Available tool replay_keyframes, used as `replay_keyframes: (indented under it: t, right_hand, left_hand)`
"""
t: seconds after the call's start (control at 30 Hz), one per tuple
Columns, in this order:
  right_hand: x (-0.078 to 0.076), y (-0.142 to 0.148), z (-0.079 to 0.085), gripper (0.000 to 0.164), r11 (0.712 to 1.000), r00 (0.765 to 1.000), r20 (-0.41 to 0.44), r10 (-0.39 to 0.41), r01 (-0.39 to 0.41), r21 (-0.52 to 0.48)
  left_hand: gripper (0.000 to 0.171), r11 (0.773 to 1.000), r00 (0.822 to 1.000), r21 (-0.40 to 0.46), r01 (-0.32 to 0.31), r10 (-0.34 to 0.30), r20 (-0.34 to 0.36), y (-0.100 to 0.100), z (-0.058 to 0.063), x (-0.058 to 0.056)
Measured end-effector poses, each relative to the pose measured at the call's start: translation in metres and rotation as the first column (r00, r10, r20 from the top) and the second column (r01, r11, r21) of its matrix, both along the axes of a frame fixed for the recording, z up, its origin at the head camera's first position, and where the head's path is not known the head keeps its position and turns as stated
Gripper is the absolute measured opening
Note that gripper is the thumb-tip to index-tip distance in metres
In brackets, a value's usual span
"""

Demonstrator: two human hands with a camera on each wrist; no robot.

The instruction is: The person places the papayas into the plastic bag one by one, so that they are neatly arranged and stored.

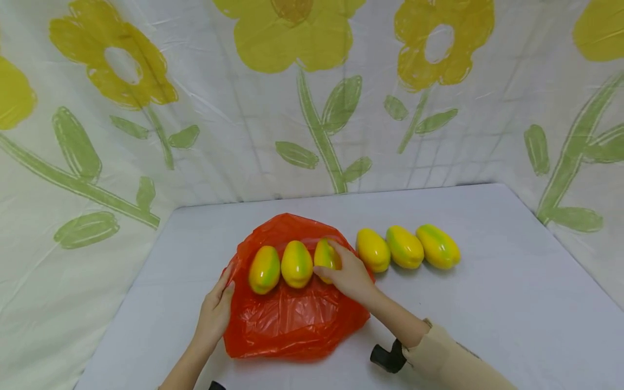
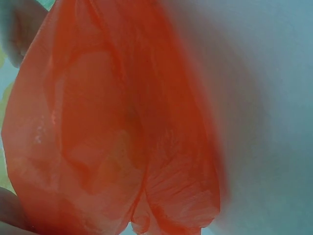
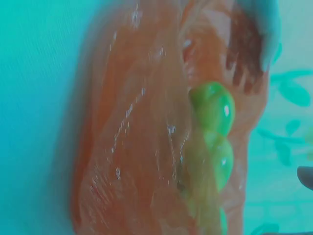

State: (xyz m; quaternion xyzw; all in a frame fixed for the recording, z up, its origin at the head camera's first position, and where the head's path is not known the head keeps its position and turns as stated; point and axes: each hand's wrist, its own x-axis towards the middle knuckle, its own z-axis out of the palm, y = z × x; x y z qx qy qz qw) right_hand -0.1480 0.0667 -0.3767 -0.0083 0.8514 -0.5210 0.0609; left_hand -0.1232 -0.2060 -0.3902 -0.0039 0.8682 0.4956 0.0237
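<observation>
A red plastic bag [image 1: 292,319] lies with its mouth spread on the table, and three glossy yellow-green papayas [image 1: 297,264] sit in a row inside it. My left hand [image 1: 216,310] holds the bag's left rim; its fingers show darkly through the plastic in the right wrist view. At the bag's right side, my right hand [image 1: 352,275] grips the rightmost papaya [image 1: 324,259] of that row, thumb at the near side and fingers over its top. Red plastic fills most of the left wrist view and hides the fruit there.
Just right of the bag, three more papayas [image 1: 404,247] lie side by side on the white tabletop [image 1: 487,319]. A flower-printed curtain [image 1: 234,130] hangs behind the table. A black device [image 1: 388,357] sits by my right sleeve.
</observation>
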Motion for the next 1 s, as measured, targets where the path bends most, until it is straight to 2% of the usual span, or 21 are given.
replay_keyframes:
  t: [0.5,0.77,1.0]
  right_hand:
    - [0.039,0.012,0.007,0.066,0.996,1.0,-0.015,0.02,-0.021,-0.082]
    - [0.054,0.02,0.003,0.068,0.994,1.0,0.004,0.021,-0.02,-0.104]
    - [0.067,0.023,-0.003,0.07,0.993,0.999,-0.016,0.031,-0.033,-0.11]
  left_hand:
    - [0.049,1.0,1.0,-0.019,0.001,-0.002,-0.007,0.0,-0.001,0.0]
    - [0.049,1.0,1.0,-0.025,0.014,-0.014,-0.01,0.0,-0.002,0.0]
    - [0.049,0.999,1.0,-0.032,0.008,-0.008,-0.009,0.002,-0.001,0.001]
